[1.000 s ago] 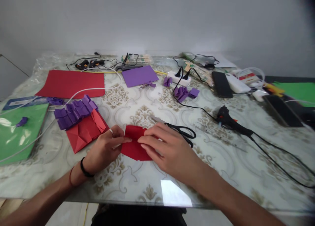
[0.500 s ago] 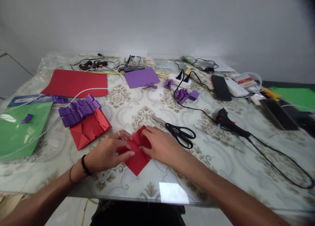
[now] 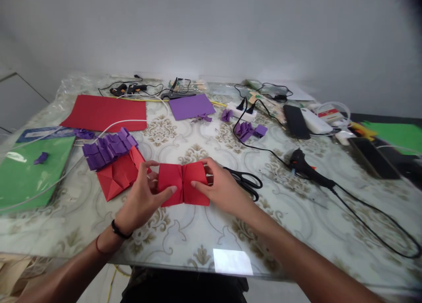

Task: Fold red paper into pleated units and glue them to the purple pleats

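A folded red paper (image 3: pixel 171 173), with two panels meeting at a middle seam, is held up between my hands. My left hand (image 3: pixel 145 195) grips its left side, thumb on the front and fingers behind. On the opposite side my right hand (image 3: pixel 216 184) pinches it the same way. Just left of my left hand lies another folded red paper piece (image 3: pixel 114 180), beside a cluster of folded purple paper pieces (image 3: pixel 108 149). Black-handled scissors (image 3: pixel 247 180) rest behind my right hand, their blades hidden by it.
To the right lies a hot glue gun (image 3: pixel 310 169) with its looping cord. Farther back are a white power strip (image 3: pixel 242 111), purple paper (image 3: pixel 191 106), a red sheet (image 3: pixel 105 111) and a phone (image 3: pixel 296 121). Green sheets in plastic (image 3: pixel 39 171) lie at left, crossed by a white cable.
The red paper has turned from a diamond position to square-on and is lifted slightly. My hands have moved apart to its left and right edges.
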A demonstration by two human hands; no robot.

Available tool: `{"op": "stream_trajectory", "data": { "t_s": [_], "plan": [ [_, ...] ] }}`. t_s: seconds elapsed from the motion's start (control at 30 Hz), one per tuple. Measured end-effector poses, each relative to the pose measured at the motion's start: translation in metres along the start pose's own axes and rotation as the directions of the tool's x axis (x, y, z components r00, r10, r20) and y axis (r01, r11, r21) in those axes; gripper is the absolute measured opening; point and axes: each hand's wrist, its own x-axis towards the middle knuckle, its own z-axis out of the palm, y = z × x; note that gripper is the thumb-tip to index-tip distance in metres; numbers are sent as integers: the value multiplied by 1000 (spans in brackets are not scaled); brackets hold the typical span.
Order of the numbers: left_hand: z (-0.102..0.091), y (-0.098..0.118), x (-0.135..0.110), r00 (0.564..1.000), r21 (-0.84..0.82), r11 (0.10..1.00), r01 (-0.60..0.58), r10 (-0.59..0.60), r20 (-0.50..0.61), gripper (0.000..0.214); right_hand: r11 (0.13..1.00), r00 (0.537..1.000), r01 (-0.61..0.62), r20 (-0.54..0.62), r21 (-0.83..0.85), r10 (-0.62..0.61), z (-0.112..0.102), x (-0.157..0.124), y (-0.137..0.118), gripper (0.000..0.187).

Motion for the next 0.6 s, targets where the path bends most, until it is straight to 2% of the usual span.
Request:
{"op": "stream_trajectory", "data": {
  "t_s": [0.1,0.2,0.27,0.4,0.5,0.6],
  "plan": [
    [1,7,2,998,100,994,53,-55,25,56,999,1000,20,-15,-33,-21,0,-7,-8,28],
    [-5,19,8,995,267,963,31,-55,85,34,996,999,31,-17,-87,-32,-5,-8,-11,20],
    [-13,26,13,993,348,937,-1,-39,107,37,999,1000,11,18,-47,-10,-10,-7,-8,15],
    [-26,37,23,991,455,889,-49,-13,132,34,994,997,10,78,112,-19,-17,-4,1,16],
    [-32,43,29,989,532,843,-81,2,147,32,985,999,16,39,169,-23,-19,-5,4,16],
    [-37,50,34,991,617,778,-120,55,124,32,985,1000,-24,7,171,24,-23,-7,5,29]
  ]
}}
